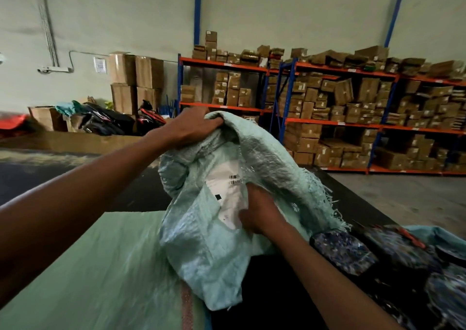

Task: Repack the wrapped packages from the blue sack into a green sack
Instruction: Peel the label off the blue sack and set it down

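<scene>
Woven, crinkled pale-green sack with a frayed mouth stands upright mid-frame, long axis vertical, mouth up – left hand bunches its rim in curled fingers, right hand grips a flat white package inside.

Left hand is raised with fingers curled in a grip — right hand lower, fingers tucked inward, pinching.
</scene>
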### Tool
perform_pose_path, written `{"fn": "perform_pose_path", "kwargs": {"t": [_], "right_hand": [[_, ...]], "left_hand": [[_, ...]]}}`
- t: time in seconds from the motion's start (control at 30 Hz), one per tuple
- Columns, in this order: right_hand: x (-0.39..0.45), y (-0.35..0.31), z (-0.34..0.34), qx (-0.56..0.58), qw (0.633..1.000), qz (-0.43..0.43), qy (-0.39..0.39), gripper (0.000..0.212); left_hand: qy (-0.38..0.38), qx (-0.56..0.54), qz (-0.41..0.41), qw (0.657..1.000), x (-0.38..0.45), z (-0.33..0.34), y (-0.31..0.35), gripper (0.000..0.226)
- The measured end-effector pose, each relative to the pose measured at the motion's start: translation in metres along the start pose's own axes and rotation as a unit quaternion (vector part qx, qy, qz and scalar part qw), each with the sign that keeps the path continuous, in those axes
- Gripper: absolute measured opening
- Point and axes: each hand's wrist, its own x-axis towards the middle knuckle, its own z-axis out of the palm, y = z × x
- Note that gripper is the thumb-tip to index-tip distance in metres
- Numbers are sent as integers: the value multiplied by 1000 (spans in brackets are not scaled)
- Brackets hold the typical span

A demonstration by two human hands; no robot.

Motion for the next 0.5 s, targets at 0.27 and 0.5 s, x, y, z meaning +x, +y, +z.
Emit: {"fn": "perform_pose_path", "kwargs": {"t": [0.27, 0.5], "right_hand": [[-3, -37, -34, -56, 951, -263, 152, 56], [-4, -40, -27, -139, 926, -293, 194, 30]], "left_hand": [[-186, -142, 20, 972, -5, -18, 12, 43], [-89, -49, 58, 993, -4, -22, -2, 44]]}}
